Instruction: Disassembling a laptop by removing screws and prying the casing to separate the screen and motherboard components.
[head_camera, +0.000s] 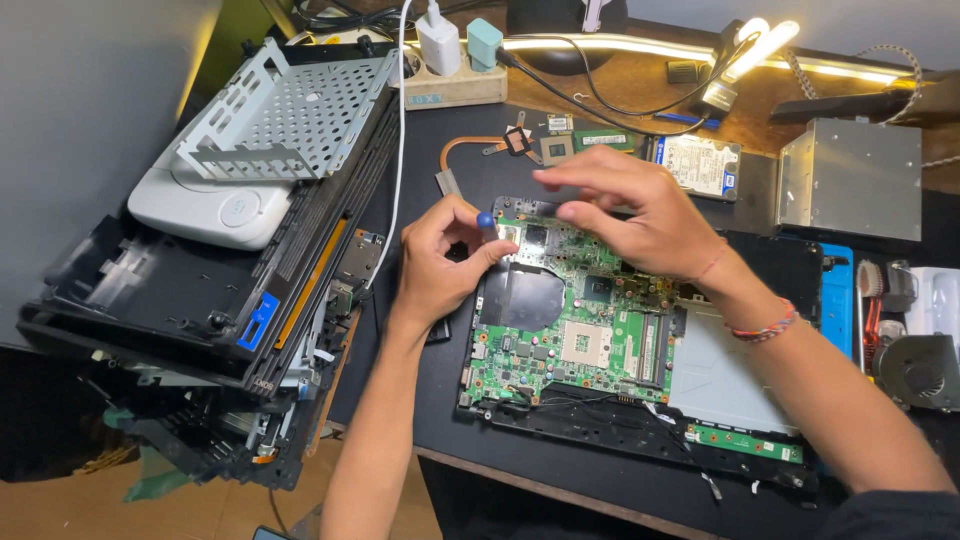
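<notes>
Over the green laptop motherboard (565, 335), the left hand (440, 265) is pinching a blue-tipped screwdriver (485, 220), and the right hand (640, 215) is hovering with fingers loosely spread, holding nothing.

Motherboard (560, 340) in laptop base (740, 385), stacked casings (200, 290) left, hard drive (698, 165) behind, fan (920, 370) right.

Two hands are in view, the left hand (440, 262) and the right hand (640, 215). One green motherboard (565, 330) lies in one open laptop base (760, 400). One blue-tipped screwdriver (485, 220) shows. Behind sit one hard drive (698, 165), one copper heat pipe (470, 148), one memory stick (605, 139) and one power strip (450, 85). One fan (920, 370) lies at the right, and one perforated metal tray (285, 115) tops the stack at left. Two bracelets (765, 325) circle the right wrist.
</notes>
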